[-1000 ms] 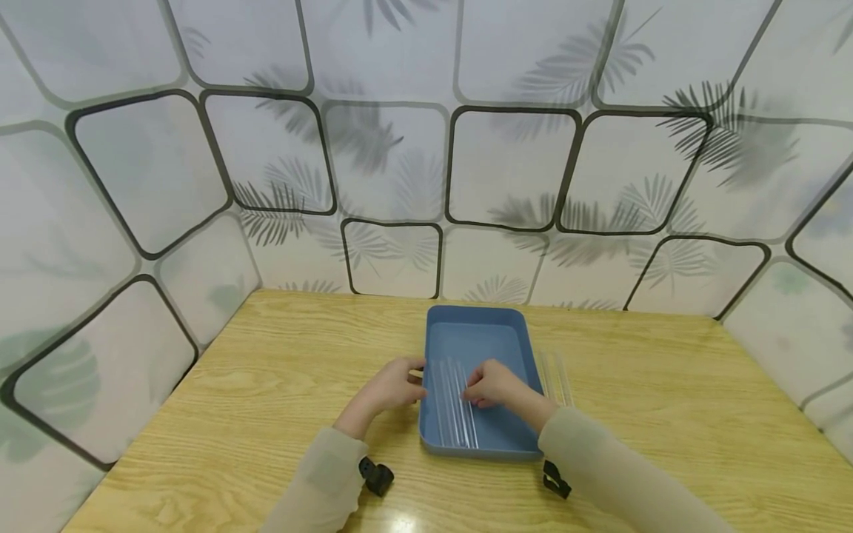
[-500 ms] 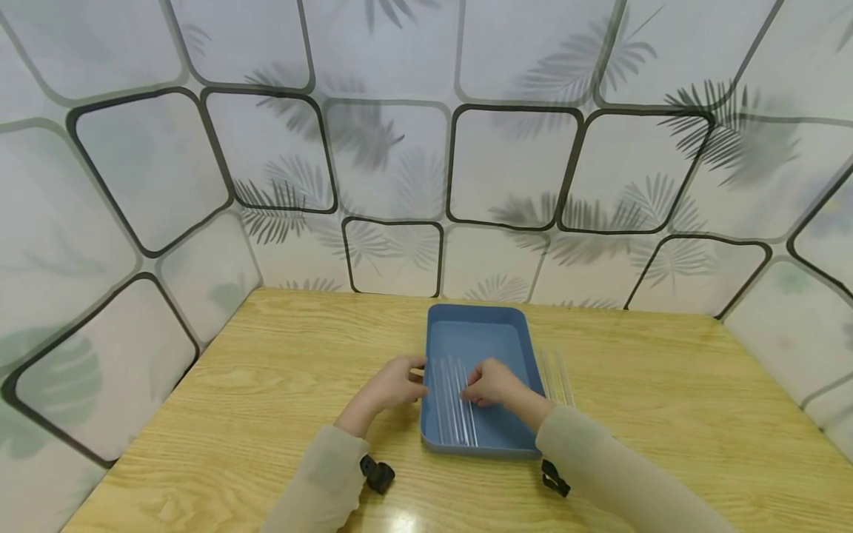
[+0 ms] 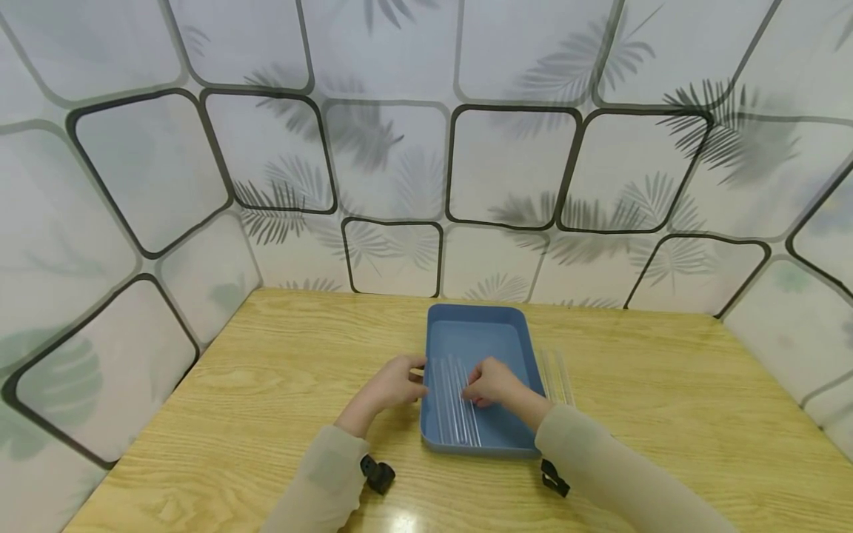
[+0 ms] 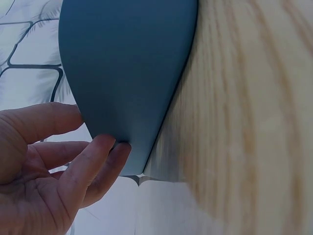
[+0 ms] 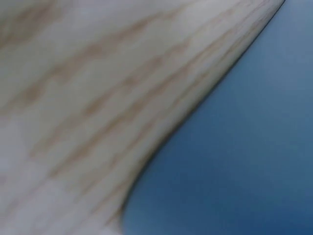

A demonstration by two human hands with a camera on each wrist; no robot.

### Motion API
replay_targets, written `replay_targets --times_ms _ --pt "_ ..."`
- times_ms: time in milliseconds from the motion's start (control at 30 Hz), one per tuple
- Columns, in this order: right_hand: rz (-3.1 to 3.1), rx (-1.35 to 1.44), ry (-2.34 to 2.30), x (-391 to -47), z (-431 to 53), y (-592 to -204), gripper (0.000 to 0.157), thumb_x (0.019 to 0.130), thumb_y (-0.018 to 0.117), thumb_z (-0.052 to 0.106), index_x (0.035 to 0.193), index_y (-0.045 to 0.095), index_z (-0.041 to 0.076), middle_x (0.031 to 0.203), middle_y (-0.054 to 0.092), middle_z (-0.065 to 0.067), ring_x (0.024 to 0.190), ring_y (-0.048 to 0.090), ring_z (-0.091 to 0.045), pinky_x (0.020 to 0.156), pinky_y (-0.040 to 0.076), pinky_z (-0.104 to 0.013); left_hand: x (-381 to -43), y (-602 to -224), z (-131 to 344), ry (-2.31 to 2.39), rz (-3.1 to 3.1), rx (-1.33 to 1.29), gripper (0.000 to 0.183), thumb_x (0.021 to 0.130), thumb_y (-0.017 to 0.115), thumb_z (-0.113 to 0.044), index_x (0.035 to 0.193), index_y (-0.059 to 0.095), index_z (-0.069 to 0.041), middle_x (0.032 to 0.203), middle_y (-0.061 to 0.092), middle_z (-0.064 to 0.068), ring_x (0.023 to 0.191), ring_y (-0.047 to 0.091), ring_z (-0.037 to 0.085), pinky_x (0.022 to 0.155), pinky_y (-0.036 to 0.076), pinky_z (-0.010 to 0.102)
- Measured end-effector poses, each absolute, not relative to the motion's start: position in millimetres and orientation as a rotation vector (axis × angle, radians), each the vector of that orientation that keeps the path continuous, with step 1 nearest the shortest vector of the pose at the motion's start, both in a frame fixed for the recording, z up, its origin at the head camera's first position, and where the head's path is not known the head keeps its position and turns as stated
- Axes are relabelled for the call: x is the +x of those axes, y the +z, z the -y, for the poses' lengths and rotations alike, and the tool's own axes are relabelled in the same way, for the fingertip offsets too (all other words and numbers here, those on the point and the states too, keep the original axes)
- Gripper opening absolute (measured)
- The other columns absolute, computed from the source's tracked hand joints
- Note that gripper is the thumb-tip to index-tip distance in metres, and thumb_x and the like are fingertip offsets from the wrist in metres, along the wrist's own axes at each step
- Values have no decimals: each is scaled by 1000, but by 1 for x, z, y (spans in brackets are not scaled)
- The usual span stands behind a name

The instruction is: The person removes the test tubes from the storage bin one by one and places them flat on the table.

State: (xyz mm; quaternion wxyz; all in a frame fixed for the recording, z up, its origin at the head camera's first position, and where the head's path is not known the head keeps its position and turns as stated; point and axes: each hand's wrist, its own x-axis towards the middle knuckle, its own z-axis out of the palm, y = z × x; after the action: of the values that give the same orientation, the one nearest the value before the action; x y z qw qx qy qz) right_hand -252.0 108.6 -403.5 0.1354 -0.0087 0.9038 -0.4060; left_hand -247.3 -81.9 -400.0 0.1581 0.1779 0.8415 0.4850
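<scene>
A blue rectangular tray stands on the table, with several clear thin tubes lying lengthwise along its left side. My right hand reaches into the tray, thumb and fingertips pinching the rightmost of these clear tubes. At the tray's left side is my left hand. Its relaxed fingers rest against the outer wall in the left wrist view, and the thumb side lies near the rim. The right wrist view has only the tray's outer wall and the table; the right hand is out of that view.
A few more clear tubes lie on the wooden table just right of the tray, partly hidden by the right forearm. Patterned fabric walls enclose the table at the back and sides.
Both hands stay almost in place. The near end of the rightmost tube in the tray shifts very slightly to the right.
</scene>
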Motion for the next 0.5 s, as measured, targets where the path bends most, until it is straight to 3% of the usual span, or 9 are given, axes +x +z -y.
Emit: replay_targets --times_ms 500 --pt "-2503 61 -1328 -254 -111 -407 11 69 66 -3 77 57 -5 68 55 -9 56 54 -14 53 51 -27 -248 -400 81 1381 -2409 490 55 80 57 4 130 34 12 125 43 26 104 52 34 68 50 34"
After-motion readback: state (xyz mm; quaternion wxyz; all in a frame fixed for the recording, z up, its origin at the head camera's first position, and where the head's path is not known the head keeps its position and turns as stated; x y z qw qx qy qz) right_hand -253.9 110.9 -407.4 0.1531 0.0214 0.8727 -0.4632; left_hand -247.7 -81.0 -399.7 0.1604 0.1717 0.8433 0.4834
